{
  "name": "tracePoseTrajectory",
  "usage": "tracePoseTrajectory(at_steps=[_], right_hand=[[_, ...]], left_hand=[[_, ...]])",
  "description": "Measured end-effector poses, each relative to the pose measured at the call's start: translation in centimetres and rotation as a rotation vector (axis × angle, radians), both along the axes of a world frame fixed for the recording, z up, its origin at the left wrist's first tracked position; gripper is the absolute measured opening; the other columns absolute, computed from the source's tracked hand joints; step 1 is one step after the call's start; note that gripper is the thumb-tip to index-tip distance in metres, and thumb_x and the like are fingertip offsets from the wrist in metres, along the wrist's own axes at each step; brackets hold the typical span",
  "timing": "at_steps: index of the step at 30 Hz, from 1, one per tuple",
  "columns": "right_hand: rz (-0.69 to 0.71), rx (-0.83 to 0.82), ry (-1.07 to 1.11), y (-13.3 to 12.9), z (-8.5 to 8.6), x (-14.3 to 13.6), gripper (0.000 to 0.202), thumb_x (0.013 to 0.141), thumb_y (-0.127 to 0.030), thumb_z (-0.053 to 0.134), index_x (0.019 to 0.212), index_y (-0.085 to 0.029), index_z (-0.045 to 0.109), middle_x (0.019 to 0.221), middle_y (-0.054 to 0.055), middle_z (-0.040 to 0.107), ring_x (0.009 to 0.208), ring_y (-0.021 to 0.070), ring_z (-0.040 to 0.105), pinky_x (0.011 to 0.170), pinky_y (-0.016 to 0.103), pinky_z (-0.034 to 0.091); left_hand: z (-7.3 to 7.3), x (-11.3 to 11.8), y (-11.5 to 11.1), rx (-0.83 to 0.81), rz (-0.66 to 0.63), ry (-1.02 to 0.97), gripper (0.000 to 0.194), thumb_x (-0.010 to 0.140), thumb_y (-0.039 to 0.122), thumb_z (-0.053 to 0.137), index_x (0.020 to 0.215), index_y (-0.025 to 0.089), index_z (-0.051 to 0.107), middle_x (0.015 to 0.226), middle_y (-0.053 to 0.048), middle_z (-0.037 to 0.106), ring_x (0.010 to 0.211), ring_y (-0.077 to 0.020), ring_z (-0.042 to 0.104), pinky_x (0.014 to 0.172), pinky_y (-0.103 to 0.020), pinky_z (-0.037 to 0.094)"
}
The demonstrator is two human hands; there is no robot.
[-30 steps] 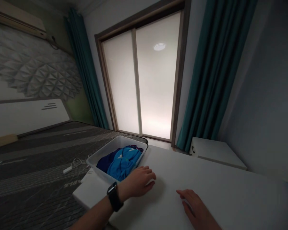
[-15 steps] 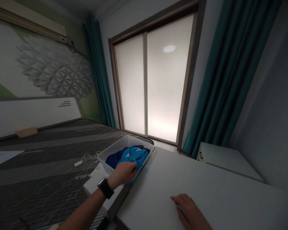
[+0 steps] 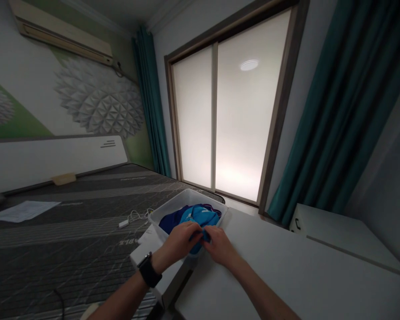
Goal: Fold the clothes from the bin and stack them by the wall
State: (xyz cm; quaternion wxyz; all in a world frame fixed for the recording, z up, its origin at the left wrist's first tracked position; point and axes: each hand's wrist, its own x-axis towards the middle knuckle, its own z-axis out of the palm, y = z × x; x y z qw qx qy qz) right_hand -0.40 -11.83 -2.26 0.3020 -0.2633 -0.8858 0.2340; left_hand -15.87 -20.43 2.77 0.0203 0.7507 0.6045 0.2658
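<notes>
A translucent plastic bin [image 3: 163,207] holds a bright blue garment [image 3: 205,216] with a small white mark, and a dark blue garment [image 3: 169,221] lies beside it. Over the bin's near side, my left hand [image 3: 182,236], with a black watch on its wrist, pinches the bright blue cloth. My right hand [image 3: 219,245] meets it from the right, fingertips closed on the same cloth. The two hands almost touch, and the exact folds between the fingers are hidden.
Beneath and right of the bin is a white tabletop [image 3: 270,262]. A dark mattress [image 3: 96,240] spreads to the left, carrying papers [image 3: 25,210] and a white charger [image 3: 123,223] with its cable. A white cabinet [image 3: 350,235] stands at the right.
My right hand has moved left from above the tabletop to the bin and taken hold of the blue cloth. My left hand stays on the garment. The view has shifted left.
</notes>
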Motion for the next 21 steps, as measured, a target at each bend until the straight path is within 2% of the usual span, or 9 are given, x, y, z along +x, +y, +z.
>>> tracePoseTrajectory(at_steps=[2, 5, 8, 10, 12, 15, 18, 19, 21], right_hand=[[-0.025, 0.012, 0.016, 0.1, 0.0, -0.3, 0.008, 0.086, -0.021, 0.054, 0.087, -0.02, 0.061, 0.087, 0.005, 0.067, 0.085, 0.0214, 0.06, 0.08, 0.033, 0.042], [-0.025, -0.055, 0.158, 0.3, 0.3, 0.1, 0.012, 0.09, -0.025, 0.048, 0.08, -0.021, 0.055, 0.081, 0.003, 0.063, 0.079, 0.0193, 0.058, 0.073, 0.03, 0.041], [-0.028, -0.166, 0.295, 0.6, 1.1, 0.7, 0.016, 0.089, -0.031, 0.047, 0.077, -0.022, 0.053, 0.076, 0.001, 0.06, 0.074, 0.0183, 0.057, 0.068, 0.028, 0.042], [-0.052, -0.241, 0.368, 1.0, 1.6, 1.1, 0.019, 0.089, -0.037, 0.047, 0.078, -0.023, 0.053, 0.075, 0.0, 0.059, 0.071, 0.018, 0.056, 0.066, 0.028, 0.042], [-0.101, -0.299, 0.405, 1.3, 1.9, 1.5, 0.022, 0.088, -0.041, 0.046, 0.079, -0.023, 0.055, 0.073, 0.0, 0.06, 0.069, 0.0182, 0.056, 0.065, 0.029, 0.043], [-0.229, -0.318, 0.313, 1.5, 2.1, 1.8, 0.024, 0.088, -0.041, 0.044, 0.079, -0.023, 0.056, 0.072, 0.001, 0.061, 0.07, 0.0202, 0.059, 0.067, 0.032, 0.045], [-0.278, -0.294, 0.165, 1.1, 2.2, 1.8, 0.028, 0.084, -0.041, 0.053, 0.101, -0.02, 0.059, 0.09, 0.006, 0.066, 0.086, 0.0255, 0.063, 0.079, 0.038, 0.047], [-0.261, -0.281, 0.147, 0.9, 2.2, 1.6, 0.041, 0.08, -0.039, 0.058, 0.116, -0.019, 0.055, 0.104, 0.009, 0.065, 0.096, 0.0273, 0.063, 0.084, 0.04, 0.047], [-0.188, -0.237, 0.153, 0.6, 2.5, 1.4, 0.076, 0.071, -0.03, 0.066, 0.141, -0.02, 0.037, 0.133, 0.014, 0.053, 0.116, 0.0293, 0.056, 0.093, 0.043, 0.046]], left_hand=[[0.2, -0.9, 0.1, -0.018, 0.008, -0.064, 0.019, 0.095, 0.026, 0.044, 0.103, 0.021, 0.061, 0.089, -0.003, 0.068, 0.082, -0.0181, 0.063, 0.076, -0.028, 0.047], [0.0, -2.5, 0.9, -0.163, 0.018, 0.0, 0.042, 0.088, 0.026, 0.05, 0.129, 0.018, 0.05, 0.089, -0.003, 0.068, 0.076, -0.0192, 0.064, 0.073, -0.029, 0.047], [-0.7, -3.7, 2.3, -0.272, -0.017, 0.167, 0.064, 0.079, 0.033, 0.063, 0.139, 0.02, 0.044, 0.111, -0.008, 0.068, 0.089, -0.0245, 0.065, 0.084, -0.035, 0.046], [-1.2, -4.2, 3.3, -0.245, -0.008, 0.218, 0.054, 0.079, 0.036, 0.065, 0.13, 0.022, 0.054, 0.114, -0.009, 0.068, 0.098, -0.0284, 0.065, 0.089, -0.038, 0.044], [-1.5, -4.6, 4.2, -0.186, 0.014, 0.226, 0.035, 0.08, 0.029, 0.063, 0.113, 0.021, 0.063, 0.105, -0.009, 0.07, 0.097, -0.03, 0.064, 0.087, -0.039, 0.044], [-1.0, -4.6, 4.8, -0.119, 0.025, 0.189, 0.017, 0.082, 0.018, 0.054, 0.096, 0.019, 0.064, 0.096, -0.008, 0.069, 0.089, -0.0258, 0.065, 0.08, -0.034, 0.045], [0.9, -3.6, 4.5, -0.047, -0.007, 0.088, 0.016, 0.085, 0.014, 0.047, 0.092, 0.019, 0.06, 0.091, -0.004, 0.066, 0.083, -0.0197, 0.062, 0.075, -0.028, 0.045], [1.6, -3.0, 4.2, -0.014, -0.04, 0.021, 0.016, 0.083, 0.013, 0.047, 0.091, 0.019, 0.059, 0.089, -0.003, 0.065, 0.081, -0.0185, 0.061, 0.074, -0.027, 0.045], [3.2, -1.5, 3.5, 0.021, -0.121, -0.062, 0.019, 0.075, 0.008, 0.049, 0.087, 0.019, 0.059, 0.085, -0.001, 0.064, 0.079, -0.0172, 0.06, 0.074, -0.026, 0.044]])
